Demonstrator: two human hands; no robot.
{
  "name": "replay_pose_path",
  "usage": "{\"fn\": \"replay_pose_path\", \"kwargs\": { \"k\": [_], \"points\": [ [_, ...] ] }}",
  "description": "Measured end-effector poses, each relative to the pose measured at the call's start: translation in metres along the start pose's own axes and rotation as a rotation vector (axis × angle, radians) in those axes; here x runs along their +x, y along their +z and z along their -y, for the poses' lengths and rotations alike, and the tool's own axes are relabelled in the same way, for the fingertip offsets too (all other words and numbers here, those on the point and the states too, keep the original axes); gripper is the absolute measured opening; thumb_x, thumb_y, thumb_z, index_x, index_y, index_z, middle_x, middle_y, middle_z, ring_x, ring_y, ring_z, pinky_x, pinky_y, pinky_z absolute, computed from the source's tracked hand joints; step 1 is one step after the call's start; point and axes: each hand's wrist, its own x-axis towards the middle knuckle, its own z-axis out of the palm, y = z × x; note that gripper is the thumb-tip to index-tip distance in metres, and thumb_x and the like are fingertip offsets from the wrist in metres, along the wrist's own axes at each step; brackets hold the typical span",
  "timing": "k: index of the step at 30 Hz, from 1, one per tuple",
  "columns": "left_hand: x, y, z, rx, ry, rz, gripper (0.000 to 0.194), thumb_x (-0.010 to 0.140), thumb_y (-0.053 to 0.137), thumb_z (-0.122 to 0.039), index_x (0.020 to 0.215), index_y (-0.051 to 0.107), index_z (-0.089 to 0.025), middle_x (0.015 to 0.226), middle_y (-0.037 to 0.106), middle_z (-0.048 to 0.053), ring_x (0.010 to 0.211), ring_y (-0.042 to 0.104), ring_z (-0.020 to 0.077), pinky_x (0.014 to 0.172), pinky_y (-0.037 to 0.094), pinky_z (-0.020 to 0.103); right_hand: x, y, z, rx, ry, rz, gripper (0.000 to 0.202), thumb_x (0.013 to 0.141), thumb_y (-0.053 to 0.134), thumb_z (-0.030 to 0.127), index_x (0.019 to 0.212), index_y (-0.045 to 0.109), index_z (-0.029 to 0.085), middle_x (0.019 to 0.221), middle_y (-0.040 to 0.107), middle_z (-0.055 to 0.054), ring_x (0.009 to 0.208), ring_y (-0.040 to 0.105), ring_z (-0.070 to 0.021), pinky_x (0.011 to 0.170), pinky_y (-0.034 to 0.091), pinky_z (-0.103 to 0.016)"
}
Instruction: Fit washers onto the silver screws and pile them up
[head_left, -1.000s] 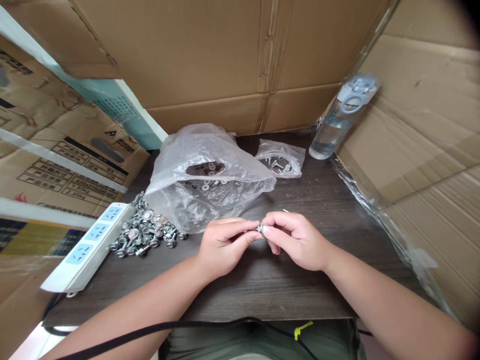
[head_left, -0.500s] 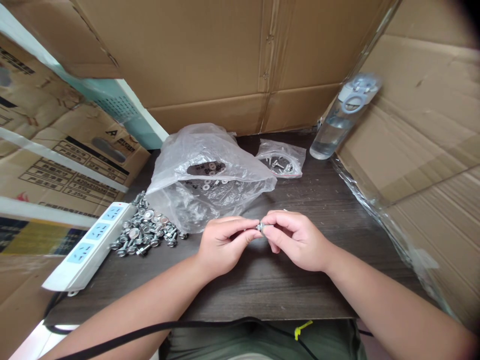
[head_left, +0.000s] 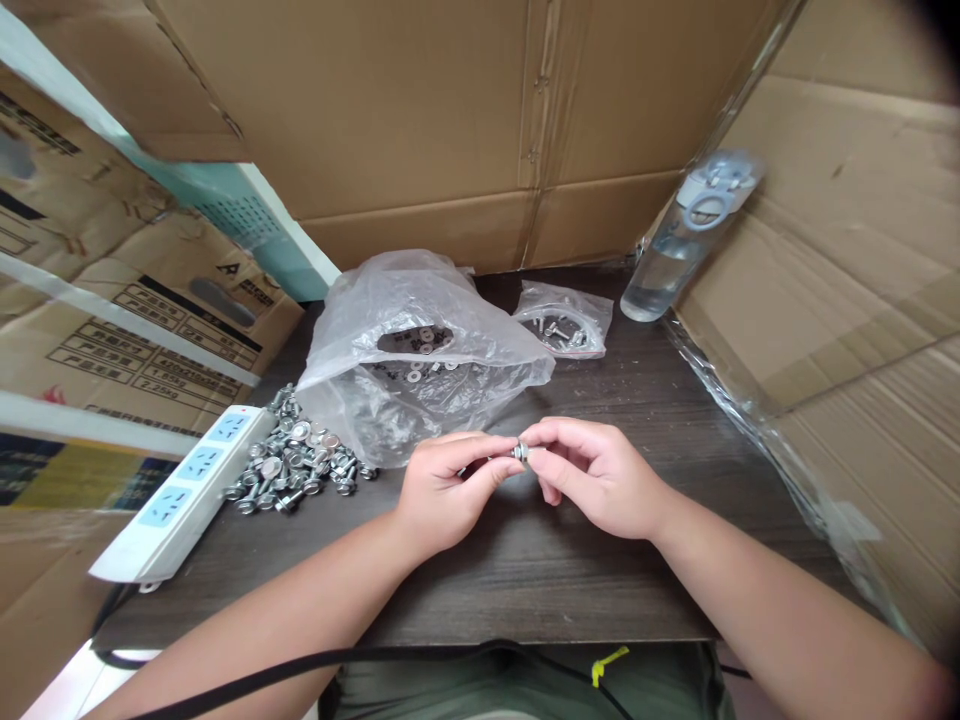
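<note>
Between my fingertips, over the middle of the dark table (head_left: 600,600), is a small metal bolt (head_left: 521,452), mostly covered by the fingers. My left hand (head_left: 450,490) pinches it from the left with thumb and forefinger. From the right, thumb and forefinger of my right hand (head_left: 600,475) close on its other end. Whether a nut or washer sits on the bolt is too small to tell. To the left of my left hand lies a pile of bolts (head_left: 292,465) with wide heads. Just beyond my hands stands a crumpled clear plastic bag (head_left: 480,315) holding washers and small dark parts.
A small zip bag (head_left: 592,310) of screws lies at the back, near a water bottle (head_left: 660,270). The white power strip (head_left: 180,500) borders the bolts. Cardboard walls (head_left: 420,110) enclose the back and sides. A black cable (head_left: 300,668) crosses the front edge.
Both hands stay in place, with only slight movement of the right fingers at the bolt. The whole view has shifted very slightly.
</note>
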Motion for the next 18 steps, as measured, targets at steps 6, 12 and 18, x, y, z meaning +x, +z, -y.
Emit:
{"fn": "replay_pose_path", "kwargs": {
  "k": [6,12,18],
  "points": [
    [-0.001,0.001,-0.001,0.062,0.029,0.004,0.009,0.079,0.073,-0.020,0.085,0.076,-0.014,0.070,0.074,0.004,0.054,0.062,0.0074,0.052,0.049,0.016,-0.002,-0.001,-0.001,0.240,0.114,-0.010,0.027,0.089,0.064,0.037,0.094,0.061,0.011,0.062,0.065,-0.003,0.054,0.062,-0.0106,0.057,0.053,-0.022],
    [-0.006,0.002,0.001,0.079,0.108,0.004,0.038,0.077,0.075,-0.026,0.111,0.068,-0.013,0.082,0.072,0.006,0.047,0.050,0.0030,0.052,0.048,0.017,-0.002,-0.001,-0.007,0.402,0.208,-0.014,0.031,0.082,0.072,0.040,0.088,0.063,0.010,0.061,0.065,-0.004,0.052,0.063,-0.0122,0.054,0.054,-0.024],
    [-0.009,0.007,0.005,0.169,0.159,0.039,0.022,0.081,0.070,-0.029,0.092,0.074,-0.010,0.067,0.069,0.005,0.048,0.050,0.0040,0.050,0.043,0.015,0.001,0.004,-0.013,0.520,0.318,0.015,0.036,0.076,0.078,0.042,0.084,0.065,0.009,0.066,0.064,-0.004,0.052,0.058,-0.0098,0.052,0.053,-0.024]
  ]
}}
